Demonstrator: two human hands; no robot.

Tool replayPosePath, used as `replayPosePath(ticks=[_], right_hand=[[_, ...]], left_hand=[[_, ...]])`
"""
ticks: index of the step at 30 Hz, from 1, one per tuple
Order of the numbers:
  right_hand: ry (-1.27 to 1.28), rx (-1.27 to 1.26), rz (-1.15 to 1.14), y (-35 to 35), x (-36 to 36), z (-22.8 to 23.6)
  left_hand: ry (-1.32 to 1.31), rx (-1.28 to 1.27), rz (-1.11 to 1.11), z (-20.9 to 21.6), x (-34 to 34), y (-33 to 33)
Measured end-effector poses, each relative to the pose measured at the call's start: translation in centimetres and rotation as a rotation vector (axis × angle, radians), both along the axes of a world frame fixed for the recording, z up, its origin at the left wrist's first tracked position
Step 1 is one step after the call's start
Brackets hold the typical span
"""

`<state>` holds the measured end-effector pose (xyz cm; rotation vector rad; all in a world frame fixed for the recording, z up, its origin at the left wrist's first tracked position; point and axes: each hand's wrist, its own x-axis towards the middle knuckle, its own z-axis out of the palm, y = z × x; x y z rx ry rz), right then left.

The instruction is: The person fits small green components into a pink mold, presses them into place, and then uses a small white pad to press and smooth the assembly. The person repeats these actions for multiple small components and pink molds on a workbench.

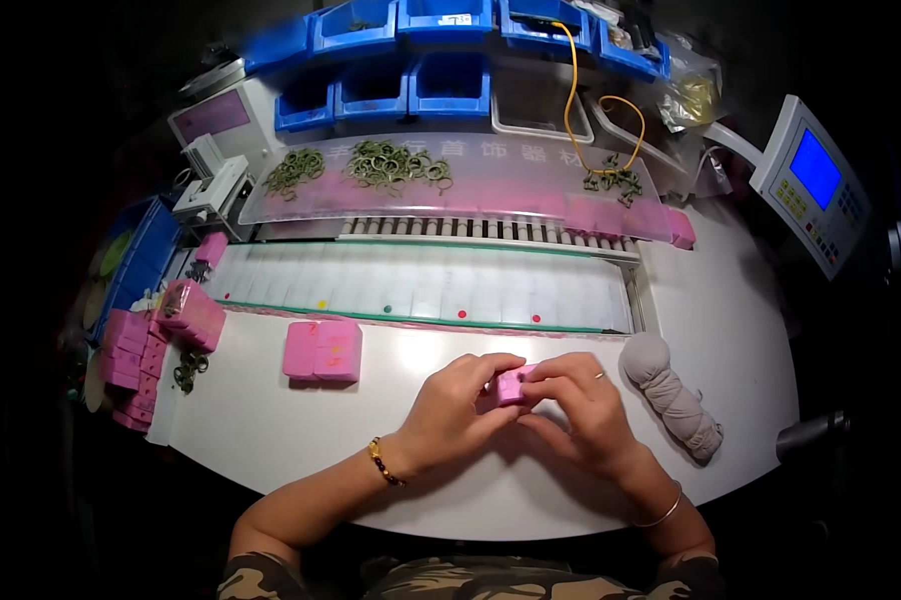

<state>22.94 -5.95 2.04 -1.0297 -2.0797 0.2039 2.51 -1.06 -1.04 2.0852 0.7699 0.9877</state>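
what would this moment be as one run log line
left hand: grips small pink rectangular block | right hand: at block's right side | white table: two larger pink rectangular blocks left, grey cloth bundle right

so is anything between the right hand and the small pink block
Nothing visible: the right hand reaches up to the right side of the small pink block, which the left hand holds from the left.

Pink block (pixel 511 388) between both hands (pixel 449 408) above a white table (pixel 241 420)
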Motion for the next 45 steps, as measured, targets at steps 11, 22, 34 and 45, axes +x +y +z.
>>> replayPosePath(ticks=[11, 22, 34, 45], right_hand=[[-0.212, 0.121, -0.055, -0.3, -1.1, -1.7], [-0.296, 0.266, -0.087, -0.5, -2.1, -2.1], [-0.302, 0.343, 0.015, -2.3, -1.3, -3.3], [0.030, 0.025, 0.047, -2.6, 0.2, -2.0]], left_hand=[[0.020, -0.387, -0.281, 0.0, -3.1, 1.9], [-0.231, -0.524, -0.095, -3.3, -0.4, 0.8], [-0.071, -0.570, -0.218, -0.2, -0.7, 2.0], [0.167, -0.272, -0.365, 1.1, -1.8, 1.8]])
